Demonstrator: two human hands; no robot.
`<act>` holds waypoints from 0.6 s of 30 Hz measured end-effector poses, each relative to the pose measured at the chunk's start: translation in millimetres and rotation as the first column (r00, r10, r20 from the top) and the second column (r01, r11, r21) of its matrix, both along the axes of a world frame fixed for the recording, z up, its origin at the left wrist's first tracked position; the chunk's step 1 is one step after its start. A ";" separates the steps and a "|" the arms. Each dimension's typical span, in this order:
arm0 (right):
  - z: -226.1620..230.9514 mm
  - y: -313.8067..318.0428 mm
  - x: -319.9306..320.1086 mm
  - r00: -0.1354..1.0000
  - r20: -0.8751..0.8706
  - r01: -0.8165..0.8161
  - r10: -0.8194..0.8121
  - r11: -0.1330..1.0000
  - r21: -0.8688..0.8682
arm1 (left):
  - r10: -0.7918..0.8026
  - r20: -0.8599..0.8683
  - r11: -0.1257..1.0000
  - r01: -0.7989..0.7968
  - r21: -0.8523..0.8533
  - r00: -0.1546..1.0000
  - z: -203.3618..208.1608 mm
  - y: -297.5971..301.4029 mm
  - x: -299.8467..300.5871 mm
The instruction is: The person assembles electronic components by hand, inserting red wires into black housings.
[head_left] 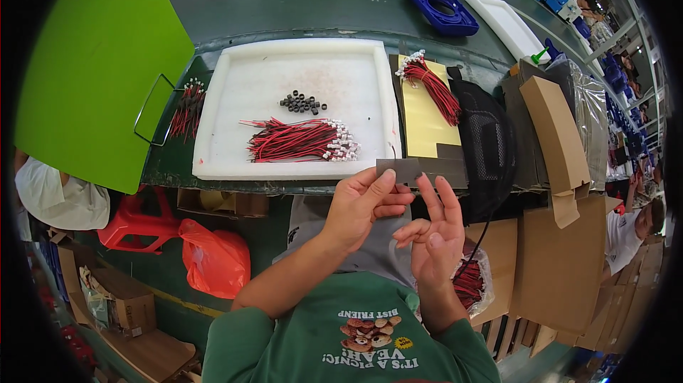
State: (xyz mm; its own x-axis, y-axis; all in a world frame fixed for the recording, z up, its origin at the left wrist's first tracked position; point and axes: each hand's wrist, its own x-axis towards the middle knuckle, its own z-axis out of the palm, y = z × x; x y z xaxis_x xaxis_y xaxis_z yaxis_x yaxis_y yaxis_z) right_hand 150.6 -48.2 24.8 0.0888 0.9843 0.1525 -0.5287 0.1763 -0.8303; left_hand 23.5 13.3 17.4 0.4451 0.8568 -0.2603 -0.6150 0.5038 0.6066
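Note:
My left hand [356, 205] pinches a small flat dark grey rectangular piece [400, 169] between thumb and fingers, just past the near edge of a white foam tray [206, 112]. Close by on the right, my right hand [435, 244] has its fingers spread, with a fingertip at the right end of that piece. In the tray lies a heap of red and black wires with white connectors [295, 142]. Behind the heap sits a cluster of small black rings [302, 104]. Another wire bundle [437, 95] rests on a yellow sheet [421, 134] to the tray's right.
A bright green panel [99, 63] stands at the left, beside more wires [188, 109]. Right of the yellow sheet is a black mesh bag [487, 134], then cardboard boxes [555, 127]. A blue plastic housing [441, 11] sits farther back. Below hangs a red plastic bag [213, 258].

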 end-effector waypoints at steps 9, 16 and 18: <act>-2.6 -9.8 2.0 0.982 0.129 0.124 -0.141 0.983 0.134 | 0.018 -0.246 0.981 0.031 0.193 0.969 -12.0 -0.5 0.4; 0.5 -11.9 -2.9 0.967 0.123 0.201 -0.223 0.966 0.164 | 0.097 -0.251 0.984 -0.055 0.168 0.963 -21.4 -0.7 0.6; -2.3 -2.8 3.3 0.966 0.035 0.249 -0.254 0.961 0.118 | 0.061 -0.116 0.995 -0.051 0.085 0.991 -16.2 -3.0 -1.6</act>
